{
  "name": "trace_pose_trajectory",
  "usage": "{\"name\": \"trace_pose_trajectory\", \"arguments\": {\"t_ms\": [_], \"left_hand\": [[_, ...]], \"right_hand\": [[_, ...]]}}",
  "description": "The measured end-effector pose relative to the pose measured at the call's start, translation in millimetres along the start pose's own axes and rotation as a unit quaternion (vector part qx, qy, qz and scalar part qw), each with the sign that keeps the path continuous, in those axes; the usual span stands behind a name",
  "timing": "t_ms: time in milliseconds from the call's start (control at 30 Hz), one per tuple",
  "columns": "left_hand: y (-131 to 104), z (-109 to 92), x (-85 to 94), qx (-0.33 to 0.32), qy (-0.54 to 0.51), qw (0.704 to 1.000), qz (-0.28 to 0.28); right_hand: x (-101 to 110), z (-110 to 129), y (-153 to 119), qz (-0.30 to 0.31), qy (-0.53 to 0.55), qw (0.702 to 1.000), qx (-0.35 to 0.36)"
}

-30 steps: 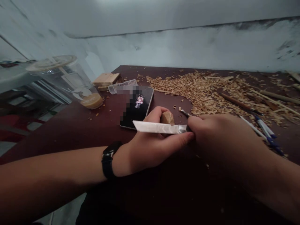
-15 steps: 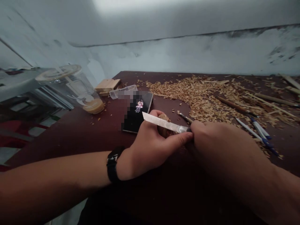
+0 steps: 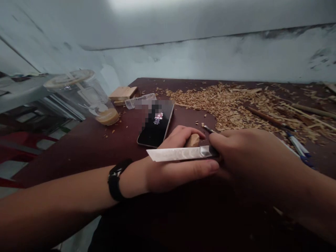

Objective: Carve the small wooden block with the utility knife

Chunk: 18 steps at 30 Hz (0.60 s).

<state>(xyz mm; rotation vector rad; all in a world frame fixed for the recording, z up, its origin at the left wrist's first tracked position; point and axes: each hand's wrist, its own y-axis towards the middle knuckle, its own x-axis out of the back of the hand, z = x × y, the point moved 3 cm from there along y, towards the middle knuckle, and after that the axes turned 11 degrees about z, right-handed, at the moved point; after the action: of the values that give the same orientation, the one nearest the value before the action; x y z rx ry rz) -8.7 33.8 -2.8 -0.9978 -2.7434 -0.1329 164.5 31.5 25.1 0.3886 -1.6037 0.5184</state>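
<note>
My right hand (image 3: 246, 150) is closed round the handle of a snap-off utility knife (image 3: 174, 154). Its long blade points left, lying across in front of my left hand (image 3: 168, 168). The fingers of my left hand curve over a small carved piece of wood (image 3: 193, 140), and its thumb stretches along below the blade towards the knife's handle. Much of the wood is hidden behind the blade and hand. Just beyond my right hand, a metal-tipped tool (image 3: 208, 129) sticks out; the rest of it is hidden.
A phone (image 3: 154, 131) lies beyond my left hand, near a clear plastic case (image 3: 140, 100) and wood blocks (image 3: 123, 93). A plastic cup (image 3: 89, 98) stands at the left. Wood shavings (image 3: 223, 101), a brown-handled tool (image 3: 270, 118) and pens (image 3: 298, 145) lie at the right.
The blade has swung nearer to me and lies more level. My left fingers have loosened from a tight curl and stretched out over the wood. The view has shifted slightly.
</note>
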Motion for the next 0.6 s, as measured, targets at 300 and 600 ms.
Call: {"name": "trace_pose_trajectory", "arguments": {"t_ms": [300,600], "left_hand": [[2.6,-2.9,-1.1,-0.009,0.016,0.999,0.033],[1.2,1.2,-10.5,-0.094,0.038,0.994,0.036]], "right_hand": [[7.2,7.5,5.5,0.022,-0.012,1.000,-0.004],[8.6,5.3,4.1,0.017,-0.052,0.999,-0.002]]}}
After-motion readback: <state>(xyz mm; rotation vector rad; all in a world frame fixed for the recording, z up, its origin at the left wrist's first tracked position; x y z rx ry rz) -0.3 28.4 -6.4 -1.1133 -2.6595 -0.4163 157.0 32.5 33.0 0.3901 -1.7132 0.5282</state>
